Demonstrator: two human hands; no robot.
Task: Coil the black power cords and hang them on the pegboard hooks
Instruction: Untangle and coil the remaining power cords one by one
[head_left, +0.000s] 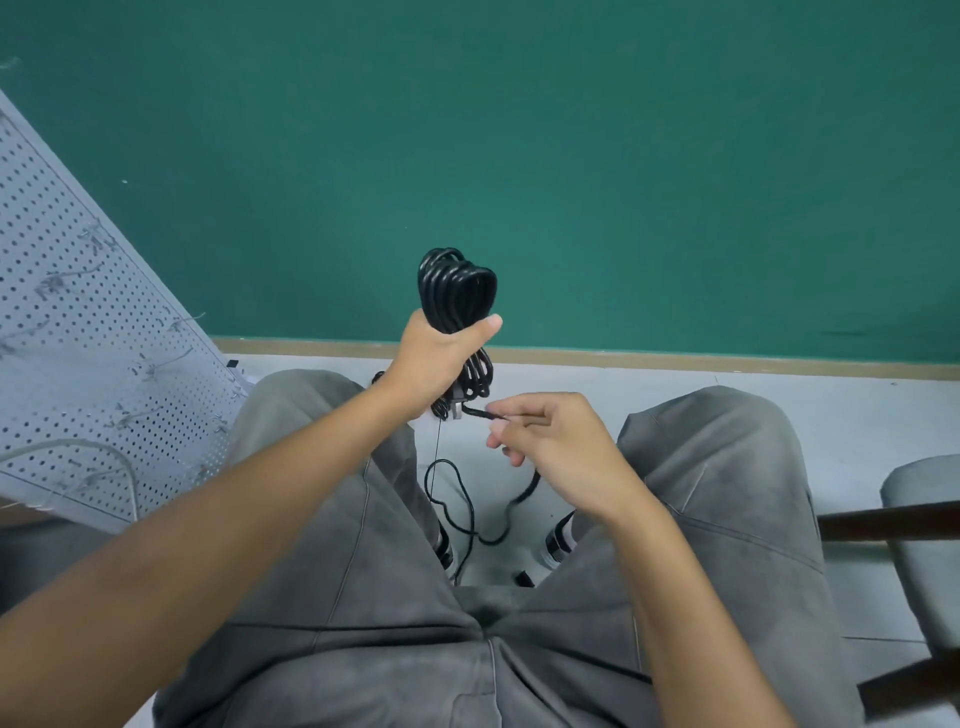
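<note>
At left pegboard (88, 332), right chair (914, 519)

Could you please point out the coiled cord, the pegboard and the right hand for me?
coiled cord (457, 286): head view, on the upper loops.
pegboard (78, 322): head view, on its perforated face.
right hand (550, 441): head view, on its back.

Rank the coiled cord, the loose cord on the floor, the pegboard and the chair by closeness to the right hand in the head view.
From the right hand:
1. Coiled cord, just up-left, gripped by the left hand.
2. Loose cord, below, between the feet.
3. Chair, at the right edge.
4. Pegboard, far left, leaning.
</note>
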